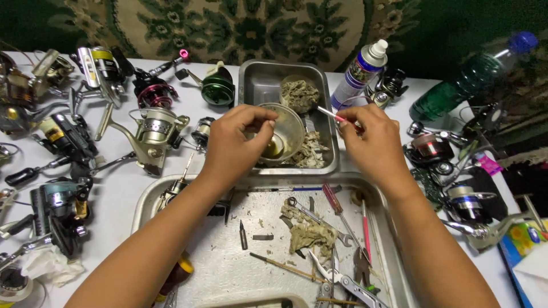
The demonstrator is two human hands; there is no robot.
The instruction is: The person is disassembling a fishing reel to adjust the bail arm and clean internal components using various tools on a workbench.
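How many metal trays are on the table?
3. A small deep tray sits at the far centre under both hands, a large tray of tools lies nearer, and the rim of a third shows at the bottom edge, mostly cut off.

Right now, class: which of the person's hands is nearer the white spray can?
Right. The right hand is just below the spray can; the left hand is farther off, over the small bowl.
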